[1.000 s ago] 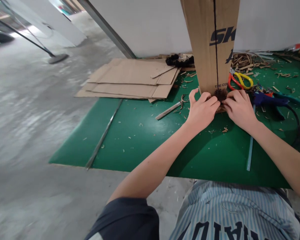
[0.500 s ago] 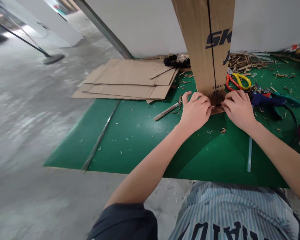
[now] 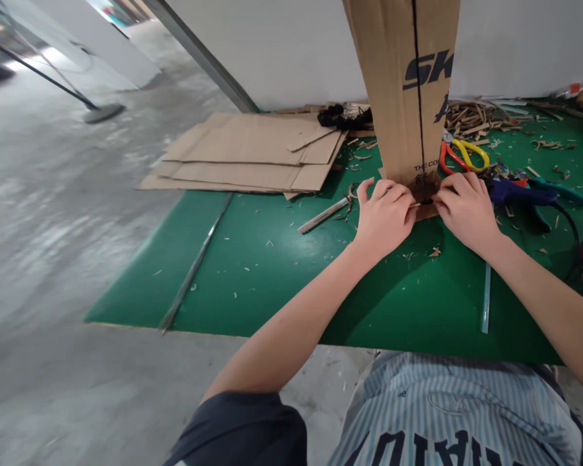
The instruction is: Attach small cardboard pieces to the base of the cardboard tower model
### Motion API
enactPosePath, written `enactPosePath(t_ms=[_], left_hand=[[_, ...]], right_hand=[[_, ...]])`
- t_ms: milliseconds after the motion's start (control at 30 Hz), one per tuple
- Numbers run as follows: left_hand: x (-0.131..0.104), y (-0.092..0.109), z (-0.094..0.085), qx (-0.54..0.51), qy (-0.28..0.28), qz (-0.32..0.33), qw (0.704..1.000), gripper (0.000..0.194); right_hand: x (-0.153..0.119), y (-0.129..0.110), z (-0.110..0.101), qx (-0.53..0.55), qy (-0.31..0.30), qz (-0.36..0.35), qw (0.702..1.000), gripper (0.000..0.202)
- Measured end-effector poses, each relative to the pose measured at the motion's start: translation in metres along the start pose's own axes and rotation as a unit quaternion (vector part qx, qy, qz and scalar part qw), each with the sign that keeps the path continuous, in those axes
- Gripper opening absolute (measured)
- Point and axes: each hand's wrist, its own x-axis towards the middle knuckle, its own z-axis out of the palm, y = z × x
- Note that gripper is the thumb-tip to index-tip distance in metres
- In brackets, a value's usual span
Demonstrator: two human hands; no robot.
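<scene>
A tall piece of printed cardboard (image 3: 397,97) stands upright on the green tabletop, with a black cord (image 3: 420,123) running down its front. At its foot, my left hand (image 3: 387,217) is closed, thumb and fingers pinching the left side of the low cardboard edge. My right hand (image 3: 469,207) pinches the right side of that edge, a short gap from the left hand. The cord's lower end reaches down between both hands. My fingertips partly hide the cardboard's base, so the exact grip is hard to see.
Flat cardboard sheets (image 3: 252,145) lie at the back left. Scissors with red and yellow handles (image 3: 473,155), a blue glue gun (image 3: 519,193) and a clear glue stick (image 3: 486,301) lie on the right. Cardboard scraps (image 3: 480,120) litter the back near the wall.
The upright cardboard has shifted slightly to the right, and its foot between my hands shows a little more. Both hands have moved slightly right with it and keep their pinch.
</scene>
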Motion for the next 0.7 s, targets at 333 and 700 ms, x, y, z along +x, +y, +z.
enactPosePath(t_ms=[333, 700], left_hand=[[0.003, 0.008, 0.007, 0.039, -0.021, 0.023, 0.999, 0.026], [0.005, -0.026, -0.002, -0.072, 0.238, -0.005, 0.968, 0.025]], right_hand=[[0.0, -0.001, -0.002, -0.003, -0.02, 0.0, 1.0, 0.029], [0.002, 0.009, -0.014, -0.076, -0.043, 0.027, 0.996, 0.029]])
